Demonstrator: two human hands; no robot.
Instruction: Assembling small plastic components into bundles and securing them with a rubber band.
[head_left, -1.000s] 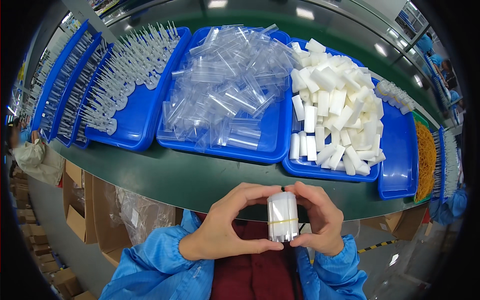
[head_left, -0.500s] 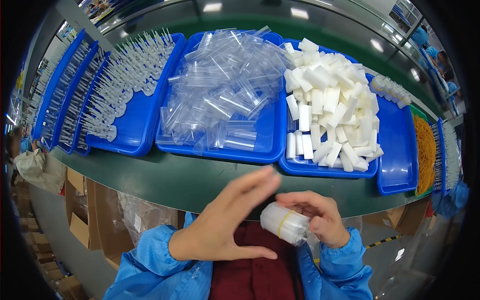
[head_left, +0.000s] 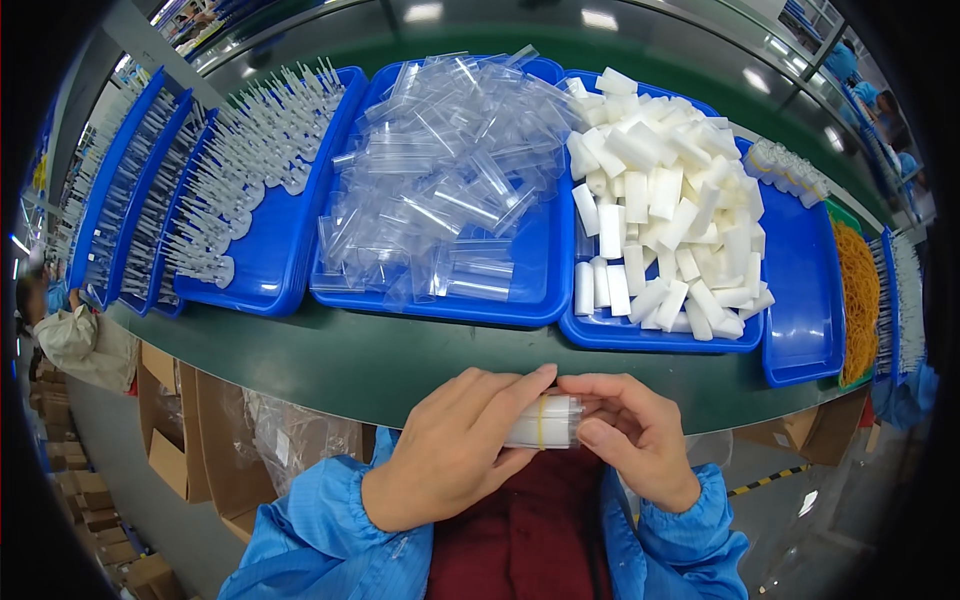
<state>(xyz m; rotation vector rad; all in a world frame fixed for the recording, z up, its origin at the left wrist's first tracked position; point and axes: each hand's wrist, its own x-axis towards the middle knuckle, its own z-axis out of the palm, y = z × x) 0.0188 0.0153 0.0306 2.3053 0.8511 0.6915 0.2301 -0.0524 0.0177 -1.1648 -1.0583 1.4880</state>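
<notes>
Between my hands, in front of the table's near edge, is a bundle of clear plastic tubes with white pieces inside [head_left: 541,424], a yellow rubber band round its middle. My left hand [head_left: 450,445] is closed round the bundle's left end, its fingers over the top and thumb beneath. At the other end, the curled fingers and thumb of my right hand [head_left: 640,437] grip the clear tube ends. Just beyond lie a blue tray of loose clear tubes [head_left: 540,270] and a blue tray of white foam cylinders [head_left: 690,346].
At the left, blue trays of white nozzle-like pieces [head_left: 265,235] stand close together. A blue tray [head_left: 800,335] on the right holds several banded bundles [head_left: 787,172], beside a green tray of yellow rubber bands [head_left: 855,290]. Cardboard boxes [head_left: 225,430] stand below the green table [head_left: 330,352].
My left hand has come in from the left and closed on the bundle. The bundle has turned from tilted to nearly level, moving slightly left and up, with my right hand still on it.
</notes>
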